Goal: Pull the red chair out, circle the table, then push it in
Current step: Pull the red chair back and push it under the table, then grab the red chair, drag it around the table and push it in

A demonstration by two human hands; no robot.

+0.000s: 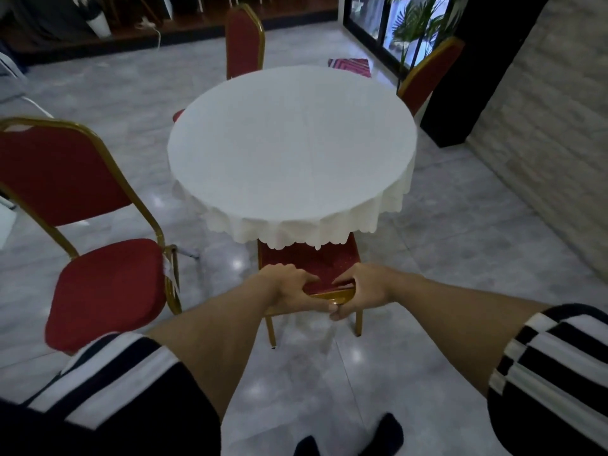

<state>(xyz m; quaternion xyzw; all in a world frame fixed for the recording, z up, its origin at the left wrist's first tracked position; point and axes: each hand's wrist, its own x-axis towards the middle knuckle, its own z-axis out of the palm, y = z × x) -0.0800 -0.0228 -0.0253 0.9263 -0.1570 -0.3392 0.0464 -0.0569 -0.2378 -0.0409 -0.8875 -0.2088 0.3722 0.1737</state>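
A red chair (307,260) with a gold frame stands right in front of me, its seat partly under the round table (292,143) and its white cloth. My left hand (291,286) and my right hand (363,287) both grip the gold top rail of the chair's backrest, side by side, fingers curled over it. The seat's front part is hidden by the hanging cloth. My feet show at the bottom edge.
A second red chair (98,258) stands pulled out on my left, close to my arm. Two more red chairs (245,41) (427,77) sit at the table's far side. A stone wall (543,159) and a dark pillar (460,93) are to the right. Grey tiled floor surrounds the table.
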